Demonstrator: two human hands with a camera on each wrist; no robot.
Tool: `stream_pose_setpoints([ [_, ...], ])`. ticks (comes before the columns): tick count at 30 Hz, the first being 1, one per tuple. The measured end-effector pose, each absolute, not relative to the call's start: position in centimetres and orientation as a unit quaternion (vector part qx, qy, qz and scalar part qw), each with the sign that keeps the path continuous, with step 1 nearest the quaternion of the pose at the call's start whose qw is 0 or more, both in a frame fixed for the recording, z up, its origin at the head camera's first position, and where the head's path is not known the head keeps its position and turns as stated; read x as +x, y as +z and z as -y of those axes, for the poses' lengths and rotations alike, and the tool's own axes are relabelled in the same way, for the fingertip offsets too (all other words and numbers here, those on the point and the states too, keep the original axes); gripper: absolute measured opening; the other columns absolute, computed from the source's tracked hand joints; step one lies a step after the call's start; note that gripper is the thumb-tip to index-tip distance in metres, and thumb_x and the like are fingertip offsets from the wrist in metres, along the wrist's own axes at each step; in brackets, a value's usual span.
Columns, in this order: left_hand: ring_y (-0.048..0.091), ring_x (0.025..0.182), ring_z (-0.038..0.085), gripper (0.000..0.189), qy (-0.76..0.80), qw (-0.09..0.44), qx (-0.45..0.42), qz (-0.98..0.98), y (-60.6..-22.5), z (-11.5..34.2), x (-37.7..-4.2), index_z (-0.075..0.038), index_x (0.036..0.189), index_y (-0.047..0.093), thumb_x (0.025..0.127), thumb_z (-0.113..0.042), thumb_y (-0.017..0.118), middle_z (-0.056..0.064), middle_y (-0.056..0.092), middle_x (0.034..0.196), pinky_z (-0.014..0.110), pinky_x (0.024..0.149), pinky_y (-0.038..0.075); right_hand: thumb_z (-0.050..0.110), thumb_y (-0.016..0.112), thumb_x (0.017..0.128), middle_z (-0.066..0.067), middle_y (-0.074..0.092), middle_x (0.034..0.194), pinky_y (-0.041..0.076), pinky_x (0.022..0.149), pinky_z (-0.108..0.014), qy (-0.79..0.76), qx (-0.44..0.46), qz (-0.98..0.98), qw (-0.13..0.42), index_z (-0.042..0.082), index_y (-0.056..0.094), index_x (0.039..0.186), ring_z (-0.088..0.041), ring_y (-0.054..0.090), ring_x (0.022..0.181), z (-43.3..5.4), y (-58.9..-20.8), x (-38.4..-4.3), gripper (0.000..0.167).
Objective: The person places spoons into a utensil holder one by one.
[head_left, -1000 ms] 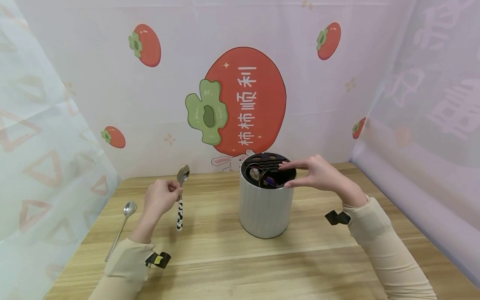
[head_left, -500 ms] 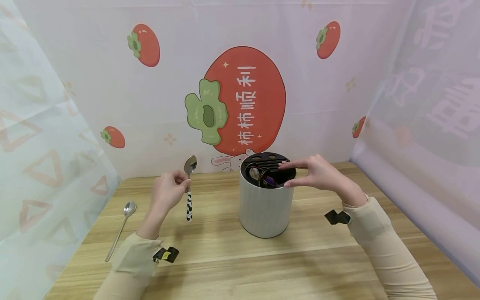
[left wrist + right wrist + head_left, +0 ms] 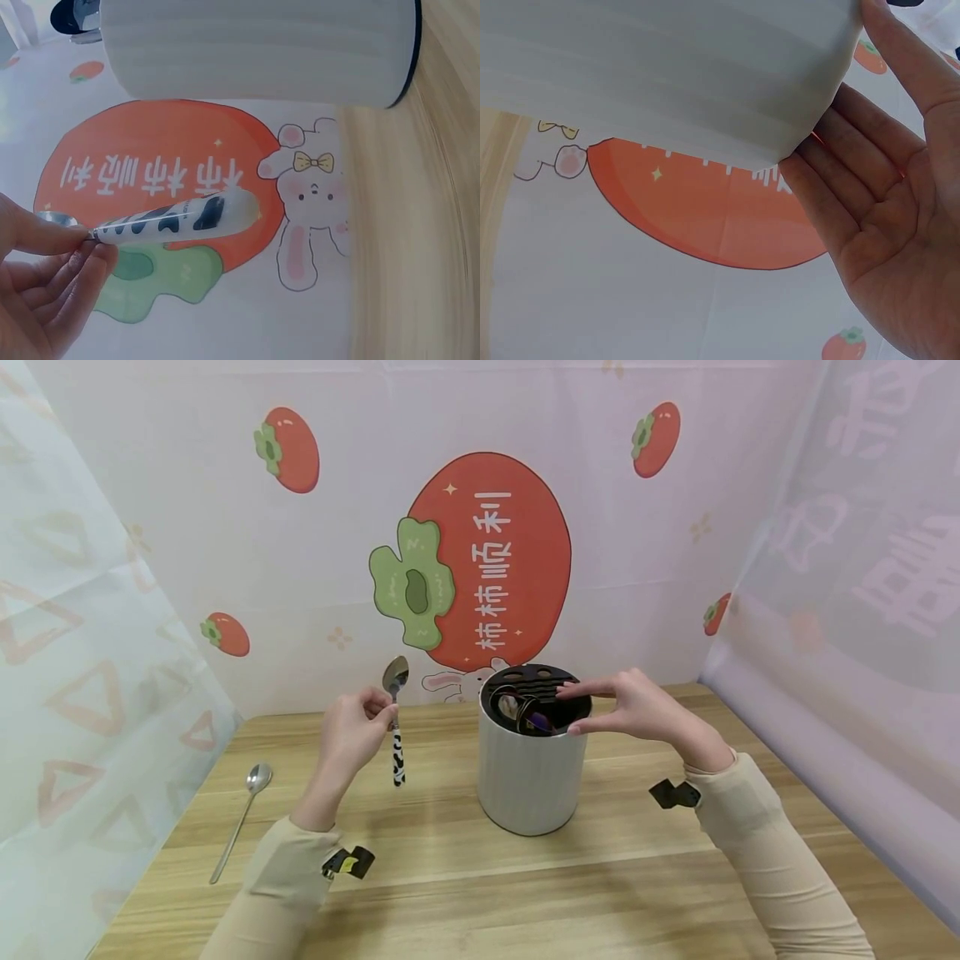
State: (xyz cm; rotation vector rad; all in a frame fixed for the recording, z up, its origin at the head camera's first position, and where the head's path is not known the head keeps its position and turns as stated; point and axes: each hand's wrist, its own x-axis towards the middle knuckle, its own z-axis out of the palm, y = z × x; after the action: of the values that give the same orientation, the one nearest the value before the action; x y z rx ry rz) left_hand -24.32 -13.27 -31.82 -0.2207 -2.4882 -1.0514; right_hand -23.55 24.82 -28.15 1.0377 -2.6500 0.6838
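Observation:
My left hand pinches a spoon by its neck. The metal bowl points up, and the black-and-white patterned handle hangs down. In the left wrist view, thumb and fingertips meet just above the patterned handle. To the right stands a white ribbed utensil holder with a black slotted top. Two round-ended utensils sit in its front compartment, one partly purple; their lower parts are hidden. My right hand touches the holder's right rim, thumb at the near side, fingers fairly straight and spread along the far side.
Another metal spoon lies on the wooden table at the left. A printed cloth backdrop stands behind the table, with cloth sides to the left and right. Black camera mounts are strapped to both sleeves.
My left hand has moved to the right and slightly up with the spoon, closer to the holder. My right hand and the holder have stayed in place.

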Motion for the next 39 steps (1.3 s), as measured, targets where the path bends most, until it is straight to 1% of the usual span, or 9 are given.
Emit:
stream_pose_setpoints([
  [6, 0.059, 0.062, 0.016, 0.009, -0.399, 0.22, -0.085, 0.886, -31.3, 12.4, -24.3, -0.007, 0.084, 0.068, 0.085, -0.016, 0.067, 0.006, 0.067, 0.072, 0.029, 0.061, 0.043, 0.041, 0.076, 0.076, 0.002, 0.068, 0.118, 0.042, 0.071, -0.025, 0.233, 0.354, 0.899, 0.109, 0.018, 0.067, 0.12, -0.013, 0.066, 0.103, -24.8, -28.2, -23.5, 0.05],
  [12, 0.059, 0.062, 0.016, 0.009, -0.412, 0.234, -0.096, 0.875, -30.9, 11.5, -24.4, -0.007, 0.082, 0.068, 0.085, -0.015, 0.068, 0.006, 0.067, 0.071, 0.028, 0.06, 0.045, 0.042, 0.076, 0.076, 0.004, 0.068, 0.118, 0.048, 0.079, -0.027, 0.236, 0.35, 0.9, 0.107, 0.019, 0.067, 0.12, -0.015, 0.063, 0.11, -24.8, -28.0, -23.5, 0.05],
  [15, 0.06, 0.061, 0.016, 0.008, -0.424, 0.238, -0.101, 0.868, -30.7, 11.0, -24.3, -0.006, 0.082, 0.068, 0.085, -0.013, 0.068, 0.007, 0.067, 0.072, 0.027, 0.059, 0.046, 0.041, 0.076, 0.076, 0.004, 0.068, 0.117, 0.049, 0.08, -0.03, 0.237, 0.351, 0.899, 0.107, 0.019, 0.067, 0.12, -0.016, 0.063, 0.11, -24.8, -28.1, -23.5, 0.05],
  [20, 0.06, 0.061, 0.016, 0.007, -0.446, 0.253, -0.114, 0.851, -30.2, 10.3, -24.2, -0.004, 0.082, 0.068, 0.084, -0.01, 0.07, 0.007, 0.067, 0.072, 0.024, 0.058, 0.048, 0.042, 0.076, 0.076, 0.005, 0.068, 0.117, 0.051, 0.088, -0.038, 0.243, 0.352, 0.898, 0.105, 0.02, 0.068, 0.119, -0.016, 0.062, 0.112, -24.8, -28.1, -23.5, 0.049],
  [25, 0.06, 0.063, 0.016, 0.008, -0.462, 0.266, -0.122, 0.837, -29.7, 9.6, -24.0, -0.004, 0.083, 0.068, 0.084, -0.012, 0.07, 0.007, 0.068, 0.073, 0.023, 0.059, 0.05, 0.042, 0.077, 0.075, 0.005, 0.068, 0.117, 0.051, 0.085, -0.038, 0.245, 0.35, 0.898, 0.103, 0.021, 0.068, 0.119, -0.016, 0.062, 0.112, -24.8, -28.2, -23.4, 0.049],
  [29, 0.06, 0.064, 0.016, 0.009, -0.468, 0.277, -0.128, 0.83, -29.6, 9.2, -24.0, -0.004, 0.084, 0.068, 0.084, -0.012, 0.07, 0.007, 0.068, 0.073, 0.024, 0.061, 0.05, 0.042, 0.076, 0.076, 0.003, 0.068, 0.118, 0.05, 0.09, -0.042, 0.247, 0.349, 0.898, 0.101, 0.021, 0.067, 0.12, -0.018, 0.062, 0.113, -24.8, -28.3, -23.6, 0.049],
  [31, 0.06, 0.065, 0.016, 0.009, -0.473, 0.283, -0.133, 0.824, -29.5, 9.0, -24.0, -0.003, 0.084, 0.068, 0.084, -0.012, 0.07, 0.007, 0.068, 0.074, 0.023, 0.061, 0.05, 0.042, 0.076, 0.076, 0.003, 0.067, 0.118, 0.05, 0.09, -0.043, 0.248, 0.348, 0.898, 0.1, 0.022, 0.067, 0.12, -0.018, 0.062, 0.113, -24.9, -28.3, -23.6, 0.049],
  [34, 0.061, 0.065, 0.016, 0.007, -0.482, 0.293, -0.14, 0.814, -29.2, 8.7, -23.9, -0.003, 0.084, 0.068, 0.084, -0.01, 0.07, 0.008, 0.069, 0.073, 0.022, 0.061, 0.051, 0.043, 0.076, 0.076, 0.003, 0.067, 0.119, 0.051, 0.089, -0.043, 0.248, 0.349, 0.898, 0.101, 0.023, 0.067, 0.12, -0.018, 0.062, 0.112, -24.9, -28.3, -23.6, 0.049],
  [39, 0.062, 0.064, 0.015, 0.006, -0.488, 0.31, -0.153, 0.801, -28.8, 8.2, -23.8, -0.002, 0.083, 0.068, 0.084, -0.008, 0.069, 0.008, 0.069, 0.072, 0.021, 0.06, 0.051, 0.043, 0.076, 0.076, 0.004, 0.067, 0.118, 0.051, 0.084, -0.038, 0.244, 0.348, 0.899, 0.105, 0.024, 0.067, 0.12, -0.015, 0.063, 0.11, -24.9, -28.4, -23.7, 0.049],
])
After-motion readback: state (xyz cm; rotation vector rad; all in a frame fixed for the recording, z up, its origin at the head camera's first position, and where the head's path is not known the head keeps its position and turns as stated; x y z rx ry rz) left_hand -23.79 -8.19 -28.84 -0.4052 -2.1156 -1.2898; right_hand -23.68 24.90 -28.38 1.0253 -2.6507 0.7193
